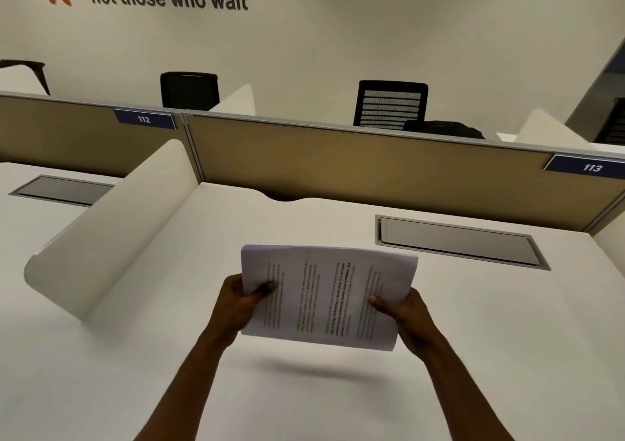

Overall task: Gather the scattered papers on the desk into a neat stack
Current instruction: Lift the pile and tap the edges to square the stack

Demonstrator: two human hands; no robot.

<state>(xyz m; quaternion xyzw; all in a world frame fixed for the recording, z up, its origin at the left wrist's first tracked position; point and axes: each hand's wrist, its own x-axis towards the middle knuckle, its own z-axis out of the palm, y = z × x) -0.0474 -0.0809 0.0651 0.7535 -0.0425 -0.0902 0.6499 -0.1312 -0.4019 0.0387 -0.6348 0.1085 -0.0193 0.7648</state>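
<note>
Centrally, a stack of papers (329, 297) is held in the air above the white desk (473, 339), clear of its surface, with a soft shadow on the desktop below it. Its long axis runs left to right across the view, slightly tilted so that the right end sits lower. Printed text lines run from the near edge toward the far edge, so the pages are turned sideways to the viewer; the printed face looks up and toward the camera. Sheet edges lie nearly flush, with a small offset visible along the far edge.

The left hand (241, 300) pinches the left short edge, thumb pressed on the top sheet and fingers hidden beneath. The right hand (402, 308) pinches the right short edge likewise, thumb on top, fingers under the stack.

Behind the stack, a grey cable hatch (456, 241) is set into the desk to the right. A curved white side divider (111, 234) bounds the desk on the left, and a tan partition (355, 163) with a label reading 113 (592, 167) closes the far side.
</note>
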